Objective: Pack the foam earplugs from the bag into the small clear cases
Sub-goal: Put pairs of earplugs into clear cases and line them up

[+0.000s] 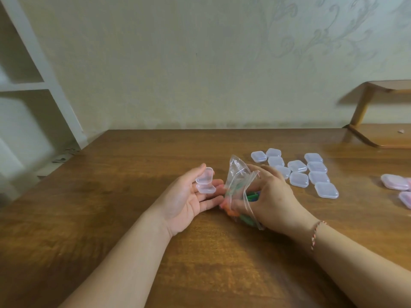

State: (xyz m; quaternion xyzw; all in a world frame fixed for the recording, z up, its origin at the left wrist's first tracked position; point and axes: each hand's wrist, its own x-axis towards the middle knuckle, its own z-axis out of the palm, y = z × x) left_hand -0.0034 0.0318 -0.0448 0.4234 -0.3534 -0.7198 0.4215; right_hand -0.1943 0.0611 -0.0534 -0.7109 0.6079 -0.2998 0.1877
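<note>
Plain cream wall with a faint swirly pattern, a white shelf unit [29, 85] off to the left, and a brown wooden bench [138, 252] taking up the whole lower half.

Starting left: the left hand [189, 201] lies palm up with the fingers [211, 200] mostly straight and relaxed, and an open clear case [205, 180] sits across them, lid flipped back toward the thumb. My guess is it's held flat like that so it works as a little tray right next to the bag mouth, short trip for each plug.

Just past those fingertips is the clear zip bag [239, 187], standing up crumpled. The right hand [273, 201] has its fingers pushed inside it, curled down among the foam earplugs [252, 196], green and orange ones. Whether they've actually pinched a plug I can't tell, the plastic glare and the back of the hand hide the tips. There's a braided thread bracelet [317, 235] on that wrist.

Beyond the right fingers, a cluster of closed clear cases [298, 172] waits on the bench, probably parked there within easy reach. Can't tell if any are filled. At the far right edge some pinkish cases [395, 182] are cut off by the frame, and a wooden riser shelf [378, 134] sits behind them.
</note>
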